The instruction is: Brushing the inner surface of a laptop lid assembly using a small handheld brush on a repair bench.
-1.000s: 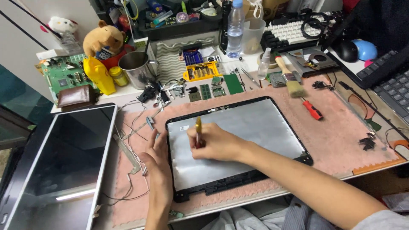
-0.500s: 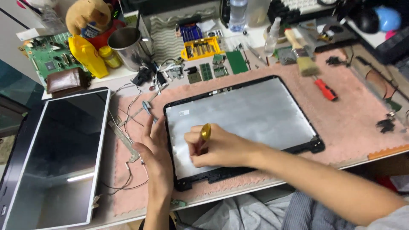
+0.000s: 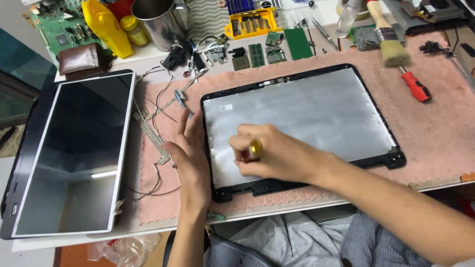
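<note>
A black laptop lid shell (image 3: pixel 316 79) with a silver foil lining lies on a pink mat (image 3: pixel 435 123). My right hand (image 3: pixel 277 153) is over its lower left part, closed around a small screwdriver whose yellow cap (image 3: pixel 256 147) points up at me. My left hand (image 3: pixel 190 158) lies flat on the mat, fingers pressed against the shell's left edge. Thin cables and a metal hinge strip (image 3: pixel 153 136) lie just left of that hand.
A bare display panel (image 3: pixel 74 153) rests on a dark bezel at the left. At the back are a circuit board (image 3: pixel 54 24), a yellow bottle (image 3: pixel 106 27), a steel cup (image 3: pixel 158 20), a yellow bit case (image 3: pixel 252 22), a brush (image 3: pixel 388 39) and a red screwdriver (image 3: pixel 415 86).
The view has moved closer and shifted down. My right hand has tipped the screwdriver upright, so its yellow cap now faces the camera. My left hand stays on the shell's left edge.
</note>
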